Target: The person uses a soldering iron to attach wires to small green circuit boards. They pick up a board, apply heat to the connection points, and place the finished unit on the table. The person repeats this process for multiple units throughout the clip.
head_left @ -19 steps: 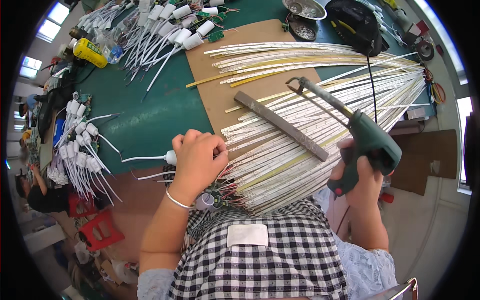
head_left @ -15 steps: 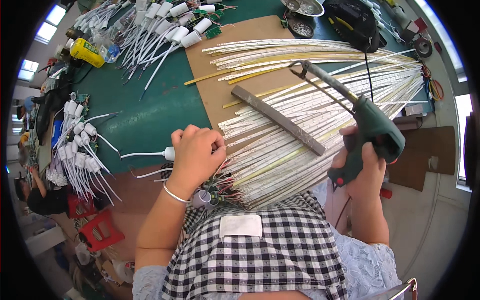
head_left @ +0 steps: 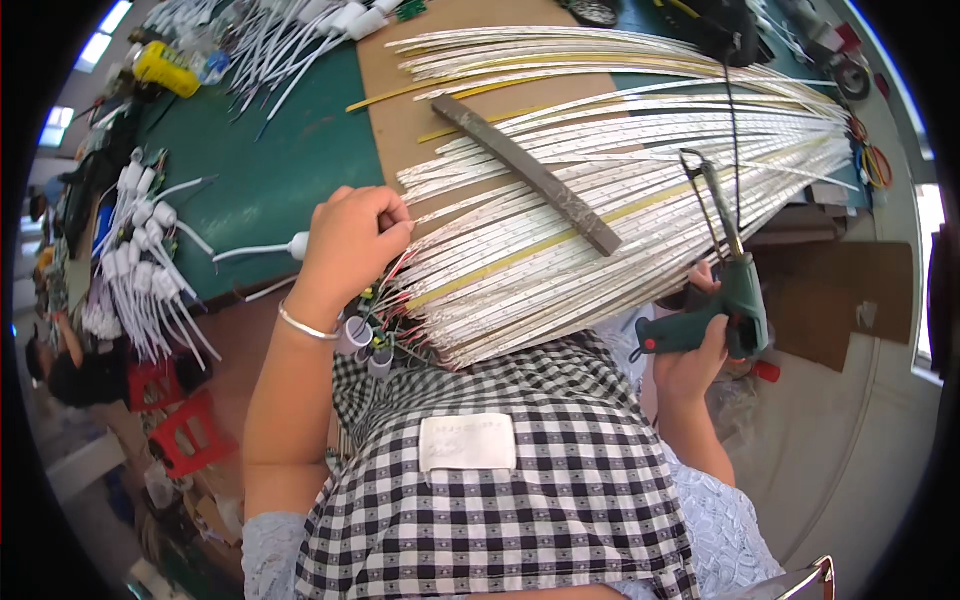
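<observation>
A green soldering gun (head_left: 742, 305) with a long metal tip is in my right hand (head_left: 690, 365), whose fingers wrap its handle. The tip points up and away, over the right part of a fan of white LED strips (head_left: 560, 215). My left hand (head_left: 350, 240) is closed in a pinch at the strips' left ends. What lies between its fingertips is too small to make out. A white-capped cable (head_left: 262, 249) sticks out to the left behind this hand. Close by the left wrist, small circuit boards with white caps (head_left: 355, 335) hang on red wires at the strip ends.
A dark grey bar (head_left: 530, 175) lies across the strips. Bundles of white-capped cables lie on the green table (head_left: 300, 150), at the far left and left edge (head_left: 140, 265). A yellow bottle (head_left: 166, 68) stands far left; red stools (head_left: 190, 435) are below. A black cord (head_left: 732, 140) crosses the strips.
The soldering gun has swung down and toward me, its tip turning from left to upward. My left hand stays at the strip ends. The whole view has shifted, moving the table upward.
</observation>
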Available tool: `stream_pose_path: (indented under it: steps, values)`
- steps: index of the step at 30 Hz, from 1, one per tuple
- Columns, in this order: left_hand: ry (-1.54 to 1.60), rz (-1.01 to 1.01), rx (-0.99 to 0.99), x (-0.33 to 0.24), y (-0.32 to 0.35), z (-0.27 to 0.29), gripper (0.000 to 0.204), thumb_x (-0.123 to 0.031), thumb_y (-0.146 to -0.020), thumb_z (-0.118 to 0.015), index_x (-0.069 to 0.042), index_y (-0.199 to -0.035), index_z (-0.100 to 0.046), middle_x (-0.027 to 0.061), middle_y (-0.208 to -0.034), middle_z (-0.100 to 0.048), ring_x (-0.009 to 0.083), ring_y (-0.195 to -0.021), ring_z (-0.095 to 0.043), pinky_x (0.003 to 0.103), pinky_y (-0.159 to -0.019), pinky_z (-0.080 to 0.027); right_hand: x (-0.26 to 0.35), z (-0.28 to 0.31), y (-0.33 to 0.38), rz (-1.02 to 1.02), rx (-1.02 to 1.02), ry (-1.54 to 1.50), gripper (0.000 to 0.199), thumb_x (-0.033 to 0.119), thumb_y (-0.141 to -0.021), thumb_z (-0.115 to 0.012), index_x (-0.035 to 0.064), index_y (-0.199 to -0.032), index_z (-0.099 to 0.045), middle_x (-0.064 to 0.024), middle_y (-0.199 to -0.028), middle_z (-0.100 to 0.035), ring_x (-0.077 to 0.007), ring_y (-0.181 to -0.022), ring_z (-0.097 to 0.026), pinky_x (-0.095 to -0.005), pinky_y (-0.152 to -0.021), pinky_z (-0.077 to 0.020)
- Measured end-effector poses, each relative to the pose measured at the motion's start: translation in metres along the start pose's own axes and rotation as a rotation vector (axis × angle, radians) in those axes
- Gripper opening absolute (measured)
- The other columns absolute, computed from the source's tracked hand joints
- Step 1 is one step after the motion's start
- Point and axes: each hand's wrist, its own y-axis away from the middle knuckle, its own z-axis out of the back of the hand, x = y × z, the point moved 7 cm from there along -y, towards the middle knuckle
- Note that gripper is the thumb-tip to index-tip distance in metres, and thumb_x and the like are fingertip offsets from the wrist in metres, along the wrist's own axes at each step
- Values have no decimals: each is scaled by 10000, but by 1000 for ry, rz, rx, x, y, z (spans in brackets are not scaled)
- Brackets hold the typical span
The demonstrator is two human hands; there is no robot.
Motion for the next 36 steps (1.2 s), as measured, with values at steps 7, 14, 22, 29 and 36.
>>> stream_pose_path:
  steps: [7, 14, 22, 29, 36]
  values:
    - [75, 16, 23, 0, 9, -2, 103, -144, -758, -675, -54, -750, -626, 43, -679, -598, 208, -721, -505, 331, -682, -418, -12, -35, -10, -26, 84, -56, 676, 427, -925, -497, -30, -1384, -306, -220, -1387, -394, -298, -1321, -344, -467, -1097, -270]
    - [94, 38, 40, -6, 22, -10, 105, -132, -757, -671, -39, -744, -623, 65, -675, -596, 226, -711, -578, 354, -644, -450, -14, -34, -26, -40, 196, -51, 574, 403, -943, -471, 0, -1334, -354, -197, -1350, -445, -312, -1367, -287, -478, -1118, -235]
    - [-155, -188, -88, 21, -26, 57, 252, -159, -755, -652, -53, -979, -604, 129, -963, -587, 304, -949, -557, 392, -832, -448, 18, 19, 1, -63, -69, -33, 550, 378, -938, -517, 2, -1313, -376, -217, -1316, -457, -336, -1362, -294, -504, -1101, -261]
    - [-678, -13, -631, 142, -150, 102, 633, -104, -724, -656, -111, -1315, -432, 178, -1147, -567, 343, -1095, -535, 427, -905, -456, 49, -14, -24, -6, -50, -100, 496, 378, -944, -501, 36, -1288, -400, -220, -1311, -444, -334, -1322, -357, -518, -1096, -272]
    - [-697, 67, -386, 143, -184, 100, 436, -180, -770, -668, -75, -1156, -493, 156, -825, -669, 322, -771, -659, 439, -686, -517, 46, -28, -34, -26, 61, -27, 527, 398, -948, -475, 9, -1296, -404, -198, -1333, -428, -316, -1314, -363, -533, -1110, -246]
